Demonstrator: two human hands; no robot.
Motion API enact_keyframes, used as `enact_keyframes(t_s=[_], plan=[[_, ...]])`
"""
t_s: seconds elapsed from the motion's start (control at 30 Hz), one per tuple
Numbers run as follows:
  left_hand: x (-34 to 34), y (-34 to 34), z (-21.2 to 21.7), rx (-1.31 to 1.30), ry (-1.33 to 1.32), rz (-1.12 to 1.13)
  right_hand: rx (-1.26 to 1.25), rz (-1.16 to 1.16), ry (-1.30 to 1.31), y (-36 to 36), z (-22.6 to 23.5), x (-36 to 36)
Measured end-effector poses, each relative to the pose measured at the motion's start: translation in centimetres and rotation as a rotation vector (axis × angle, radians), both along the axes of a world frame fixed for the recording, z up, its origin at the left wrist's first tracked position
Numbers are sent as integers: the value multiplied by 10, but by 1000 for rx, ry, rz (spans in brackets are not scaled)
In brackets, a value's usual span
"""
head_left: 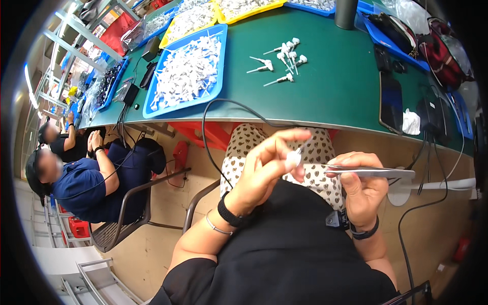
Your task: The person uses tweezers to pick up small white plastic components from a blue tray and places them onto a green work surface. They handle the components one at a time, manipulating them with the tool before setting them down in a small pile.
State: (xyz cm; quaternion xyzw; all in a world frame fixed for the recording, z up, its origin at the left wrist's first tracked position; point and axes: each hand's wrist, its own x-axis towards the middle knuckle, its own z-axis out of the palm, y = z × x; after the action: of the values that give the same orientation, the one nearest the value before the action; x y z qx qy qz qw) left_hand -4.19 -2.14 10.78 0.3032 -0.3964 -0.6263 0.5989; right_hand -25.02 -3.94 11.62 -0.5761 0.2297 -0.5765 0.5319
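Note:
My left hand (264, 165) is raised above my lap, its thumb and fingers pinching a small white plastic piece (293, 157) that resembles a pump head. Part of that piece is hidden by the fingers. To its right, my right hand (363, 190) grips grey metal tweezers (394, 173) held nearly level, their tips pointing toward the left hand. A gap separates the tips from the white piece. Ahead on the green table (305, 101) lies a loose group of white pump heads (286, 53) with thin stems.
A blue tray (222, 56) heaped with similar white parts stands ahead to the left, with yellow trays (249, 18) behind. At right lie a dark phone (390, 104) and crumpled white tissue (411, 122). A black cable (204, 129) loops beside my left arm. Co-workers (86, 178) sit at left.

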Motion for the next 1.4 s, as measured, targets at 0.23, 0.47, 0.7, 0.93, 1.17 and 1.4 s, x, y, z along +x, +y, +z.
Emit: enact_keyframes(t_s=[0.23, 0.47, 0.7, 0.93, 1.17, 1.4], plan=[[18, 18, -55, 234, 83, -173, 344, 171, -106, -20, -36, 26], [24, 11, -81, 329, 80, -63, 436, 148, 7, -22, -62, 40], [32, 21, -115, 499, -224, -162, 410, 93, 111, -23, -72, 42], [35, 25, -120, 484, -295, -189, 407, 85, 166, -21, -74, 50], [34, 21, -120, 386, -324, -118, 210, -15, 330, -14, -79, 52], [65, 19, -111, 440, -128, 205, 252, -60, 315, -8, -78, 50]])
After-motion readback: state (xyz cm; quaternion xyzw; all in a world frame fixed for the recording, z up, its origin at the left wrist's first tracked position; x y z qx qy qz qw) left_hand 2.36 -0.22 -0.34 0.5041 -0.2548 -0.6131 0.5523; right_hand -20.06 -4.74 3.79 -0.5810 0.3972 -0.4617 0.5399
